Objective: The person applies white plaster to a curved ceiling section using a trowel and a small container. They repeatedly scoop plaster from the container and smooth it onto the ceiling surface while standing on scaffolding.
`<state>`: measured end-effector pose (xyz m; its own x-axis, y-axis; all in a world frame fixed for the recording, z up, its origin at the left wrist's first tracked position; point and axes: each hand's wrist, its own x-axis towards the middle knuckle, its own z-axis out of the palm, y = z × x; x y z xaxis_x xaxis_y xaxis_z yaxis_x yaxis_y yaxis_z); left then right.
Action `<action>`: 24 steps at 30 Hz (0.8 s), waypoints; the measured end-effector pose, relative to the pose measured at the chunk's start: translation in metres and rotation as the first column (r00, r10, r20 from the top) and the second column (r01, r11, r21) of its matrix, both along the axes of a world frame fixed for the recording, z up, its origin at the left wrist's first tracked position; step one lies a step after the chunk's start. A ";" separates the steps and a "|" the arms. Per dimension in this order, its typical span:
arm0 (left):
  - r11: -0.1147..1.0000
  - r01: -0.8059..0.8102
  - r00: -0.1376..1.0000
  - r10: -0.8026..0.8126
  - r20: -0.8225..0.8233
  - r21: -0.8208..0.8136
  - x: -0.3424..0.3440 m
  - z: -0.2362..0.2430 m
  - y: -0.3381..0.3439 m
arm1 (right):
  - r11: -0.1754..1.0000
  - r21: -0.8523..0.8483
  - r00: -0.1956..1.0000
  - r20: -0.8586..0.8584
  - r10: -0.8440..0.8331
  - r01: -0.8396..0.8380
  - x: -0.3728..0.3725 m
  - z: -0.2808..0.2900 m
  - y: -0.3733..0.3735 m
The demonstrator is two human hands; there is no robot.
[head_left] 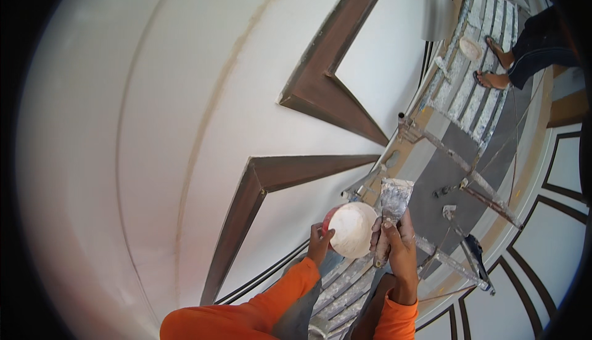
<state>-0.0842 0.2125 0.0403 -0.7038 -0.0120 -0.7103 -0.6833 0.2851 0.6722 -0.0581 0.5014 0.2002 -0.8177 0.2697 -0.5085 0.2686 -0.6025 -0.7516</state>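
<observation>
In my left hand (319, 244) is the rim of a round red-sided bowl (351, 232), with the fingers wrapped over its edge. White paste (353, 228) coats the inside of the bowl. My right hand (401, 247) grips a putty knife (396, 198) by its handle, just right of the bowl. Its wide, paste-smeared blade points up and away from me. Both sleeves are orange. To the left rises a white wall (160, 124) with brown frame moulding (237, 210) and a tan vertical streak.
Beneath me are paste-spattered scaffold planks (345, 290). Scaffold tubes (465, 161) cross ahead and to the right, above a grey floor (431, 180) lower down. On farther planks (468, 93) stands another person in sandals (493, 80), beside a pale bowl (470, 48).
</observation>
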 end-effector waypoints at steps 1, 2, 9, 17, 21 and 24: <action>0.996 -0.082 0.995 0.081 0.050 0.026 0.001 0.010 0.006 | 0.995 0.057 0.996 0.050 0.077 -0.080 0.010 0.004 0.005; 0.991 -0.133 0.985 0.129 0.112 0.028 -0.002 0.019 0.012 | 0.981 0.105 0.983 0.104 0.151 -0.162 0.018 0.006 0.009; 0.981 -0.123 0.992 0.118 0.042 0.151 -0.038 0.073 0.139 | 0.524 0.723 0.878 0.466 0.111 -0.450 0.064 -0.011 -0.013; 0.990 -0.031 0.993 0.046 -0.105 0.137 -0.048 0.072 0.209 | 0.564 0.617 0.785 0.613 0.094 -0.549 0.077 0.013 -0.026; 0.963 -0.097 0.991 0.118 -0.069 0.252 -0.060 0.104 0.213 | 0.576 0.463 0.687 0.680 0.256 -0.673 0.127 0.030 -0.030; 0.951 0.110 0.974 -0.044 -0.224 0.288 -0.072 0.114 0.201 | 0.924 0.315 0.873 0.487 0.038 -0.216 0.152 0.031 -0.022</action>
<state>-0.1564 0.4138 0.1540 -0.8288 0.2368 -0.5070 -0.4993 0.0962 0.8611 0.0939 0.4793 0.2314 -0.5490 0.4115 -0.7275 0.6939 -0.2609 -0.6712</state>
